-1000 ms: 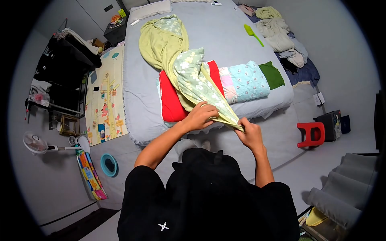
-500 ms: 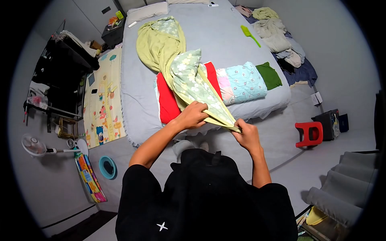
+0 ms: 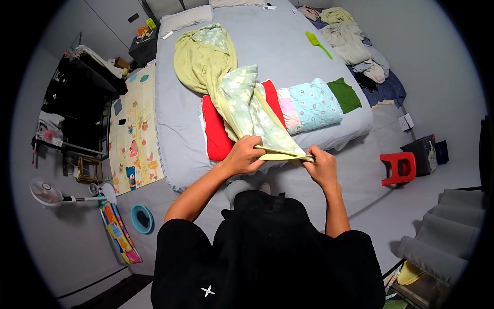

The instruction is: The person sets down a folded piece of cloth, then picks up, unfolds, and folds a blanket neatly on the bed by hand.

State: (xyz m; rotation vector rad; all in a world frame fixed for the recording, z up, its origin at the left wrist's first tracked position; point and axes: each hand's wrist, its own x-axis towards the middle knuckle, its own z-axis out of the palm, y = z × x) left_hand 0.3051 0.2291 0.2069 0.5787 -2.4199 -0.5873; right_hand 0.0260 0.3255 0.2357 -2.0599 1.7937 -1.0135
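Observation:
A yellow-green quilt cover [image 3: 201,60] with a floral side stretches from the upper left of the bed down to its front edge. My left hand [image 3: 245,155] is closed on the cover's near edge. Closed on the same edge, further right, is my right hand [image 3: 320,166]. The edge runs taut between both hands. Beneath the cover lies red folded bedding [image 3: 216,129], showing on both sides of it. Beside that are a folded light-blue patterned quilt [image 3: 315,105] and a dark green folded cloth [image 3: 345,95].
The grey-blue bed [image 3: 267,41] holds a green brush [image 3: 318,44]. Clothes [image 3: 350,45] are piled along the right wall. A red stool [image 3: 398,168] stands right; a fan [image 3: 47,192], a teal basin [image 3: 141,219] and a patterned mat [image 3: 135,134] are left.
My left hand has moved slightly down and left along the cover's edge, and the edge between the hands is now more level. Both hands keep their hold.

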